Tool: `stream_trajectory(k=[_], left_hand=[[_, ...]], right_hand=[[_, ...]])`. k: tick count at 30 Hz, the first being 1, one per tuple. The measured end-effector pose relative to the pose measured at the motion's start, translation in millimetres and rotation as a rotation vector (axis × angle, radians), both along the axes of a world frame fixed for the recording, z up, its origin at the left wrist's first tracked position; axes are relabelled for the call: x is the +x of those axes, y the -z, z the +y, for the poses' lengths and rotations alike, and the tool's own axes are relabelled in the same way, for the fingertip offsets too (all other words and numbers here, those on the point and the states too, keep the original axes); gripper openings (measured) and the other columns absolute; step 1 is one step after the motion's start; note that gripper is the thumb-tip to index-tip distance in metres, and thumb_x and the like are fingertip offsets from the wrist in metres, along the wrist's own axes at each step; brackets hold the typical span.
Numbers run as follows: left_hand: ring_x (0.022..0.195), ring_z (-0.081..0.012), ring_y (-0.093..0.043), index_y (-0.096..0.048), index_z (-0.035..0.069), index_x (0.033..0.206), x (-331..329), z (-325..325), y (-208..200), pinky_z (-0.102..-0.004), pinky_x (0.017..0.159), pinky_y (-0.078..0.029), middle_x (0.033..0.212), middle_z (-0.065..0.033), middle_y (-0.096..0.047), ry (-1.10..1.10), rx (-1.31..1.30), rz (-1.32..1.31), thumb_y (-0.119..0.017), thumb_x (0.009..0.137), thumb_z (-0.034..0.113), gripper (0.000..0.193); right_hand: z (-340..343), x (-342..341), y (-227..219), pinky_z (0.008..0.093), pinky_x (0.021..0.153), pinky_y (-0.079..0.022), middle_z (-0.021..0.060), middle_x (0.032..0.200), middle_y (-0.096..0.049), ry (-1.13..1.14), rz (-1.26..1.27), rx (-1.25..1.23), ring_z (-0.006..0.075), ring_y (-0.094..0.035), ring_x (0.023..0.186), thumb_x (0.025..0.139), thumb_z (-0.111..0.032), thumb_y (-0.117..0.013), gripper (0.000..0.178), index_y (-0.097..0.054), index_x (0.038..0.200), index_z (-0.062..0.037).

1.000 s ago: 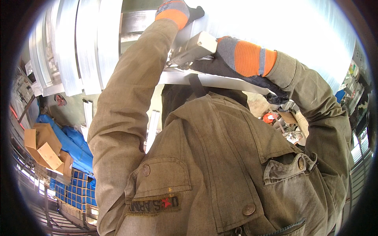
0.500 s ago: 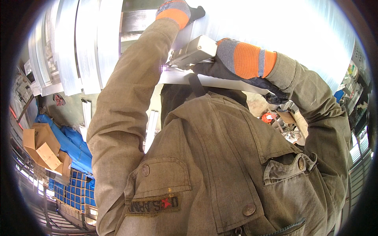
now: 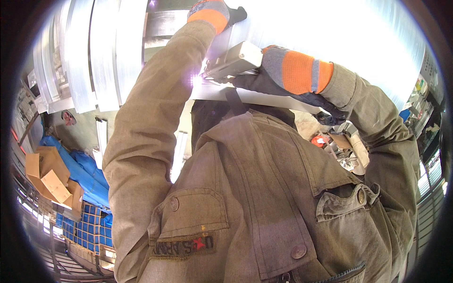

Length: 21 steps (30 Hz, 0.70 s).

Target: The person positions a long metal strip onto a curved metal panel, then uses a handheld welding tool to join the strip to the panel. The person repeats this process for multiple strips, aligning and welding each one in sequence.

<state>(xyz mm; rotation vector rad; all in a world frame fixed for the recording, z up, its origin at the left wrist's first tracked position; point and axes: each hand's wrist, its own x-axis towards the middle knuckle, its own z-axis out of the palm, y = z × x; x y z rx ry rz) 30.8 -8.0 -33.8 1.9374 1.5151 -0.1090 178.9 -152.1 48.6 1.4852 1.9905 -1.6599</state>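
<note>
My right hand (image 3: 297,70), in an orange and grey knit glove with dark fingers, is closed around a boxy grey metal welding gun (image 3: 238,59). A bright purple-white flash (image 3: 197,81) burns at the gun's left end, beside my left sleeve. Below the gun runs the pale edge of a large shiny metal workpiece (image 3: 273,99), whose top is washed out by glare. Farther away, my left hand (image 3: 212,13), gloved alike, lies on the metal. One dark finger stretches out to the right; its other fingers are partly cut off by the frame.
Long pale metal strips (image 3: 104,56) lie at the left. On the floor below them are blue wrapping (image 3: 87,167), an open cardboard box (image 3: 49,170) and a blue load with netting (image 3: 87,228). Scrap and an orange item (image 3: 320,140) lie at the right.
The flash at the gun's end has grown much brighter. The welding gun and my right hand have shifted slightly to the right. My left hand stays nearly in place.
</note>
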Motion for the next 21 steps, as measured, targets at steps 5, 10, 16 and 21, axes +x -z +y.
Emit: stream_trajectory(k=[5, 10, 16, 21], left_hand=[[0.143, -0.0421, -0.051, 0.001, -0.012, 0.163, 0.9, 4.2, 3.8, -0.0391, 0.118, -0.044, 0.156, -0.0360, -0.044, -0.008, -0.163, 0.054, -0.078, 0.080, 0.056, 0.134], [0.144, -0.0414, -0.050, -0.002, -0.013, 0.163, -2.7, 1.1, 38.8, -0.0390, 0.119, -0.043, 0.157, -0.0353, -0.044, 0.038, -0.062, 0.074, -0.072, 0.088, 0.055, 0.123], [0.149, -0.0412, -0.044, -0.002, -0.015, 0.162, -7.3, -1.2, 62.2, -0.0399, 0.122, -0.040, 0.160, -0.0360, -0.039, 0.160, 0.162, 0.093, -0.064, 0.095, 0.052, 0.113], [0.154, -0.0425, -0.036, -0.001, -0.015, 0.162, -2.5, 0.7, 19.5, -0.0398, 0.125, -0.035, 0.162, -0.0376, -0.035, 0.041, -0.122, 0.075, -0.071, 0.087, 0.060, 0.128]], right_hand=[[-8.7, 3.4, 20.8, 0.0426, 0.082, -0.058, 0.0201, 0.096, -0.074, 0.027, 0.070, -0.002, 0.0346, -0.074, 0.091, 0.101, -0.051, -0.064, 0.051, -0.072, 0.115, -0.0026], [-4.0, 6.1, -0.7, 0.0418, 0.080, -0.058, 0.0201, 0.096, -0.076, 0.026, 0.059, 0.076, 0.0339, -0.075, 0.090, 0.100, -0.048, -0.066, 0.047, -0.073, 0.113, -0.0029], [8.6, 3.2, -17.5, 0.0412, 0.080, -0.058, 0.0183, 0.098, -0.077, -0.021, 0.032, 0.029, 0.0307, -0.075, 0.089, 0.101, -0.041, -0.067, 0.042, -0.073, 0.119, -0.0038], [12.2, -2.3, -12.1, 0.0410, 0.081, -0.058, 0.0180, 0.100, -0.077, -0.020, 0.048, 0.050, 0.0302, -0.075, 0.090, 0.102, -0.040, -0.067, 0.041, -0.072, 0.120, -0.0037]])
